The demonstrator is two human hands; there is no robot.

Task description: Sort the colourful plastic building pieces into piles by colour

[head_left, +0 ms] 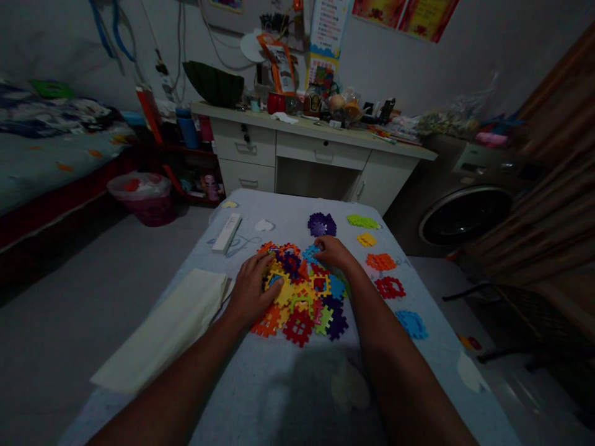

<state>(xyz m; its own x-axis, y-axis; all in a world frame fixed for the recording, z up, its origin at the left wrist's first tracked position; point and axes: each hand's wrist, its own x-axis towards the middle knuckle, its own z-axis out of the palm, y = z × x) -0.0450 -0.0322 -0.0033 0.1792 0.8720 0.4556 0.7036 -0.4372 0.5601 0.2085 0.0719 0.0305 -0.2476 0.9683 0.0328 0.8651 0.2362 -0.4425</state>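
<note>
A heap of interlocking plastic building pieces (297,325) in red, orange, yellow, green, blue and purple lies mid-table. My left hand (253,288) rests on its left side, thumb and fingers apart over a yellow piece (284,293). At the heap's far edge, my right hand (332,253) pinches a blue building piece (310,253) between thumb and fingers. Beyond that hand sits a purple group of pieces (321,224). Down the right side run separate groups: green (363,221), yellow (367,240), orange (381,262), red (390,287) and blue (411,324).
A long white box (227,233) and a folded cream cloth or bag (162,331) lie on the table's left. Behind stands a cluttered white desk (246,145). To the right are a washing machine (458,192) and a dark chair (525,310); a pink bin (149,201) is at left.
</note>
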